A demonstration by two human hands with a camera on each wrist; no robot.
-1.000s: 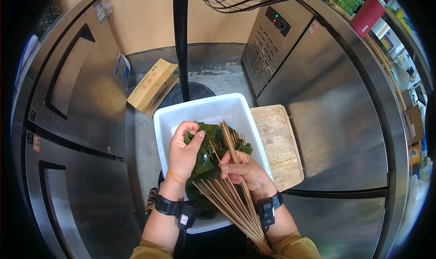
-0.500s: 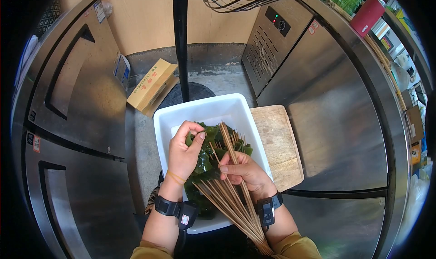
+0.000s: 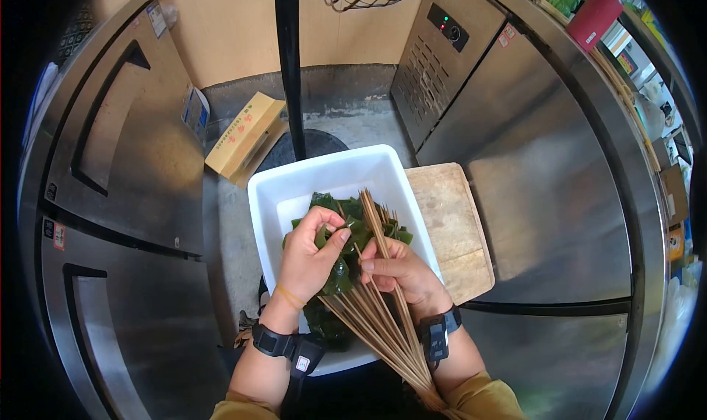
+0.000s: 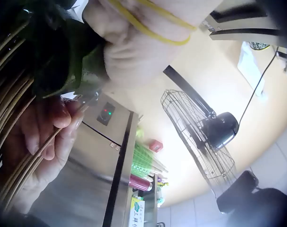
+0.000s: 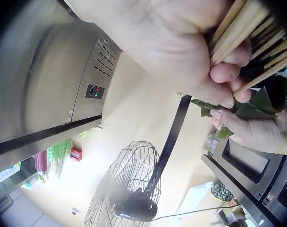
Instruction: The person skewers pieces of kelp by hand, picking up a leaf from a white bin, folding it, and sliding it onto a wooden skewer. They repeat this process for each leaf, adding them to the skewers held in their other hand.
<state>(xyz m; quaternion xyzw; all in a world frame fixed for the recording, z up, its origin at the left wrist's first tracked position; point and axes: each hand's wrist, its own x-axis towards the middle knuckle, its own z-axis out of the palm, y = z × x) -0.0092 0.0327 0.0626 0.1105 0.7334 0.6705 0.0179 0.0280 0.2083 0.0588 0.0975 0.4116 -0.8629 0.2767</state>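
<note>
Dark green glossy leaf pieces (image 3: 324,318) lie in a white tub (image 3: 324,172). The left hand (image 3: 308,256) pinches a green piece between thumb and fingers, above the tub. Beside it, the right hand (image 3: 401,273) grips a bundle of thin wooden sticks (image 3: 368,320) that fan out toward the right forearm, and pinches one stick near its tip, pointed at the green piece. In the right wrist view the left hand (image 5: 257,132) holds the green piece (image 5: 257,106) close to the right fingertips. Whether the stick pierces it, I cannot tell.
A wooden board (image 3: 449,232) lies right of the tub, and a yellow carton (image 3: 245,136) sits behind it at the left. Steel cabinets (image 3: 549,177) stand on both sides. A black pole (image 3: 289,66) rises behind the tub; a wire fan (image 5: 129,184) is near it.
The left hand has shifted right and slightly down with the green piece, closer to the right hand. The right hand has moved slightly right, still gripping the sticks. The head view has shifted a little.
</note>
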